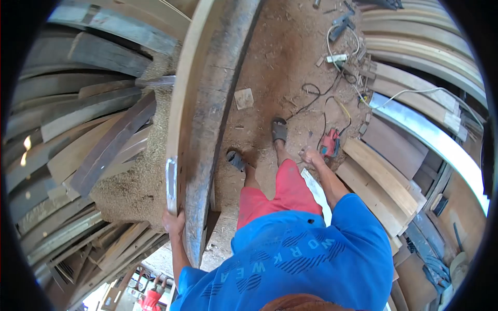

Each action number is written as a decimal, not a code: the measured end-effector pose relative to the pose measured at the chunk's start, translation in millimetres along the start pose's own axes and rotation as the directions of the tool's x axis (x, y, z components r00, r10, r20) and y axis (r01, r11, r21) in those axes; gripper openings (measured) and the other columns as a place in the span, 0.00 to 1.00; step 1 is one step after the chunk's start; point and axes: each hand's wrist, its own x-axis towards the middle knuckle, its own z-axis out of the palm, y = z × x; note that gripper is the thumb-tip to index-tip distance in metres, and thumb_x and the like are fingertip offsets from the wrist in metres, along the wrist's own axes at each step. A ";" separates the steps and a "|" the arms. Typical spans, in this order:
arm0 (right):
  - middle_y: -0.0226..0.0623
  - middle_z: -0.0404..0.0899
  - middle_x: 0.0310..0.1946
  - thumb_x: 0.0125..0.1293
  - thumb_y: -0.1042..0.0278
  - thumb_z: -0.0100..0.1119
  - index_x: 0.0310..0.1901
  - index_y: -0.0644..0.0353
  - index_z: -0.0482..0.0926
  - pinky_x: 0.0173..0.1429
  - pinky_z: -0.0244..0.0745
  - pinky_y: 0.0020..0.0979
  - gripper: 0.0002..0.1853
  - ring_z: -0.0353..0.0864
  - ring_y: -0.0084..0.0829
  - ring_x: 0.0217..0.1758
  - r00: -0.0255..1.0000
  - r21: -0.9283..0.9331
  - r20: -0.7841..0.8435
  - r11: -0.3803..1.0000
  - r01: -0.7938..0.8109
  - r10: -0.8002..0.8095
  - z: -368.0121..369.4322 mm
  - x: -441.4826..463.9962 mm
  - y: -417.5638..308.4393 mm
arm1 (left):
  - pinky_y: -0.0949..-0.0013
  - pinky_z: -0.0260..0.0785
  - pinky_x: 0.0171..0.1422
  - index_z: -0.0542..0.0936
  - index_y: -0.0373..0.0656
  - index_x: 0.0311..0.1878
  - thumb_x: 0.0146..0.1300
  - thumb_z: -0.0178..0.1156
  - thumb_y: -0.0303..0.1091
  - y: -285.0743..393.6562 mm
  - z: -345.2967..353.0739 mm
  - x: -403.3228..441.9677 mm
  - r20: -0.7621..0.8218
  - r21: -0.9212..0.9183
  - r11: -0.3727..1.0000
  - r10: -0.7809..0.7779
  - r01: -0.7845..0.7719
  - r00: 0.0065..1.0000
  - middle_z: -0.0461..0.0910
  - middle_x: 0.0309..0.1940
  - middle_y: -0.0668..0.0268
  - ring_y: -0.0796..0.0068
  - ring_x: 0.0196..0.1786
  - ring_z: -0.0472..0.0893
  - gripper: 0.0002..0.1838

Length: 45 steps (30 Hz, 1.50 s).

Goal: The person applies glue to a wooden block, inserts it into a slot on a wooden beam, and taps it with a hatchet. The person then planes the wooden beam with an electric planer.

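Note:
A long thick wooden beam (207,103) runs from the top of the view down past my left side, with a pale edge and a dark worn face. My left hand (174,223) is closed at the lower end of a silver slotted metal tool (171,181), which lies along the beam's pale edge; the fingertips are partly hidden. Out to the right of my red shorts, my right hand (312,155) hangs with fingers loosely bent and slightly apart, with no object visible in it. Just beyond it, a red power tool (330,143) rests on the ground, not visibly touched.
Stacked boards (98,109) fill the left, beside sawdust (135,192). More timber (378,181) lies at the right. Cables (345,111) and a white power strip (336,58) lie on the dirt floor (275,62). Another person in red (151,300) is at the lower left.

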 end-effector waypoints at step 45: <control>0.47 0.87 0.38 0.66 0.76 0.58 0.59 0.60 0.82 0.43 0.82 0.44 0.19 0.88 0.50 0.40 0.461 -0.111 -0.585 0.629 0.769 -0.667 -65.4 -152.4 -381.5 | 0.48 0.77 0.59 0.80 0.43 0.62 0.53 0.78 0.43 14.9 -10.8 -3.7 -0.089 -0.096 0.992 0.073 -0.081 0.993 0.86 0.50 0.48 0.43 0.53 0.85 0.33</control>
